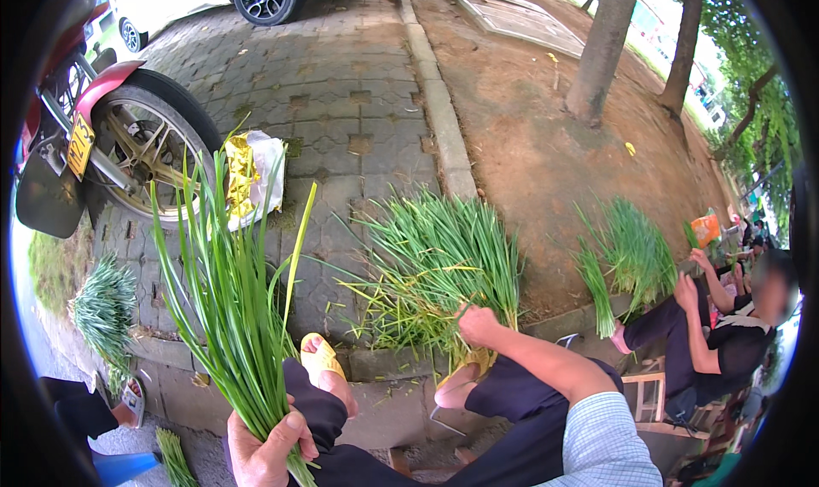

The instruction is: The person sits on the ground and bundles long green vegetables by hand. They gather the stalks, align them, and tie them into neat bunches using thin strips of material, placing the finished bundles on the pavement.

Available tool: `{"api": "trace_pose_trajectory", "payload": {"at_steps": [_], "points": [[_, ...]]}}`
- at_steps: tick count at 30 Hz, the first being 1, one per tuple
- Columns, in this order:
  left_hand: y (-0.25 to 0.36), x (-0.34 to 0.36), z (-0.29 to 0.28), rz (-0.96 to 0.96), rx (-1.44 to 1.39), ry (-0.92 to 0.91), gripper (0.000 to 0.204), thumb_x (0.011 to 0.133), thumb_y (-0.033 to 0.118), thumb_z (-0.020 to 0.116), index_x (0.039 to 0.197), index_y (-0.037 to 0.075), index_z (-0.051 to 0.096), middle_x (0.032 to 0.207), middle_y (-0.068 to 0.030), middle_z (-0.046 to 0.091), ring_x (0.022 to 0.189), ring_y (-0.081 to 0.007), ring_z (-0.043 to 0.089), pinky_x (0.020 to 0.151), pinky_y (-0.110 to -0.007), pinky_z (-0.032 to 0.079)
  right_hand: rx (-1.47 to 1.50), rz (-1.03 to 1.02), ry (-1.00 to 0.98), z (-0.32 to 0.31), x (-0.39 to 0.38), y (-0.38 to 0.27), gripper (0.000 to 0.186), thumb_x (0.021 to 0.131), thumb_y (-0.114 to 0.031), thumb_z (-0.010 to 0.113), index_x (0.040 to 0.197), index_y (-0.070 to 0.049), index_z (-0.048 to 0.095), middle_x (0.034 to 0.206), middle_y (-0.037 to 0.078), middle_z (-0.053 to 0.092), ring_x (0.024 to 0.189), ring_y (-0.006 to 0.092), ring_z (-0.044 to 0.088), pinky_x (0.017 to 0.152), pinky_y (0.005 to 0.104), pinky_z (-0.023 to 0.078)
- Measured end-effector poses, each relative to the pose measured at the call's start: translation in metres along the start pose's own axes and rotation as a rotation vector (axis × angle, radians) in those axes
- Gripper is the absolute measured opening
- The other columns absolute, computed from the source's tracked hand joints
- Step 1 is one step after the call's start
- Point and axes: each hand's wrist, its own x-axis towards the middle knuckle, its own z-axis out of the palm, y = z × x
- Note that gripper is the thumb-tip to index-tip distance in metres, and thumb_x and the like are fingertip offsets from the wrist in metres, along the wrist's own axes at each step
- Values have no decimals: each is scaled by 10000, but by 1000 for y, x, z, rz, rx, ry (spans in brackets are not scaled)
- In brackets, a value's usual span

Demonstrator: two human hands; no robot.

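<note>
Upright in front of my left side stands a bunch of garlic chives (230,291), its long flat leaves fanning out at the top. My left hand (264,449) is closed around its lower stems, thumb across the front. A yellowish leaf leans out from the bunch's right side. Farther right, my right hand (479,325) is closed at the near edge of a big pile of chives (452,248) lying on the paving. Its fingers are curled together, and what they pinch, if anything, is too small to make out. Yellowed leaves (392,304) are strewn along the pile's left side.
A motorcycle wheel (153,146) and a white-and-yellow bag (264,176) stand beyond the bunch. More chives (107,308) lie far left. At right, a person (717,342) sits by a wooden stool (653,393) and another chive heap (636,248). A kerb (375,366) runs by my feet.
</note>
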Motion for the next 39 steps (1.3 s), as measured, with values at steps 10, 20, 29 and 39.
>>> {"api": "trace_pose_trajectory", "payload": {"at_steps": [10, 20, 29, 39], "points": [[-11, -1, -4, 33, -77, 129, 294, 786, 46, 652, 1013, -51, 491, 626, -126, 550, 416, -201, 528, 363, -267, 415, 61, 81, 67, 34, 18, -21, 223, 806, -145, 573, 1007, -52, 550, 987, 151, 549, 827, 330, 637, 630, 437, 531], [-11, -2, -6, 71, -78, 79, 296, 798, 65, 650, 1010, -62, 485, 623, -128, 546, 408, -201, 522, 360, -269, 405, 294, 98, -85, 28, -8, -9, 258, 783, -204, 517, 965, -31, 579, 887, 179, 653, 839, 358, 643, 692, 473, 511], [-11, -3, -3, 73, -69, 68, 287, 804, 63, 641, 1012, -59, 484, 621, -126, 546, 407, -199, 514, 368, -268, 395, 535, -34, -326, -3, -27, 29, 308, 803, -239, 569, 1020, -22, 593, 798, 179, 666, 736, 319, 657, 671, 440, 515], [-12, -3, -5, 68, -58, 5, 296, 802, 79, 648, 1008, -58, 485, 618, -116, 542, 403, -190, 508, 367, -266, 390, 1002, 256, -502, -47, -68, 45, 425, 871, -394, 604, 915, 29, 630, 736, 77, 635, 580, 143, 605, 503, 261, 500]]}}
